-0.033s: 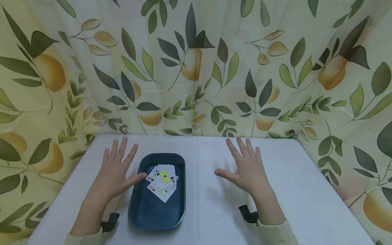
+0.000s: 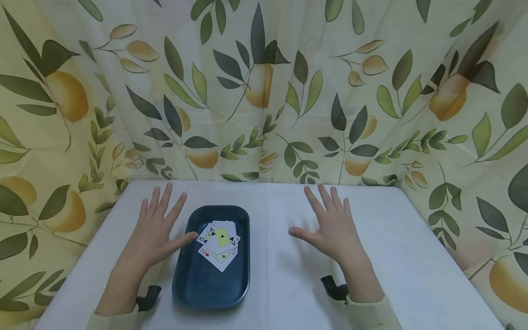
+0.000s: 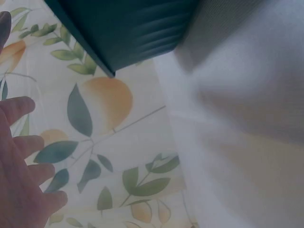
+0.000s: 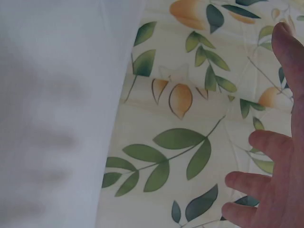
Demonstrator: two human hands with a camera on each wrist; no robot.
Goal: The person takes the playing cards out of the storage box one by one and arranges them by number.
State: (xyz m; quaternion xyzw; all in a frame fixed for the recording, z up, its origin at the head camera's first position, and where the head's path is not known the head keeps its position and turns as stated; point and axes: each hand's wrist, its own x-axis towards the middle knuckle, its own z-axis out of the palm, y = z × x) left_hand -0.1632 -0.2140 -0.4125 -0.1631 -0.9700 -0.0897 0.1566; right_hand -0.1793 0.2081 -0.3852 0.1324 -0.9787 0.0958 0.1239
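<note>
Several playing cards (image 2: 222, 243) lie in a loose overlapping pile inside a dark blue tray (image 2: 210, 293), the ace of clubs on top and a red two of diamonds peeking out below. My left hand (image 2: 152, 238) hovers with spread fingers left of the tray, its thumb tip overlapping the cards' edge in the head view. To the right of the tray, my right hand (image 2: 332, 224) is held above the table, fingers spread and holding nothing. The left wrist view shows the tray's ridged outer wall (image 3: 142, 42) beside the left fingers (image 3: 28, 142).
A white cloth covers the table (image 2: 284, 284), with hand shadows falling on it. Behind and around the table hangs a curtain (image 2: 264, 137) printed with leaves and orange fruit. Black wrist straps (image 2: 149, 298) show near both sleeves.
</note>
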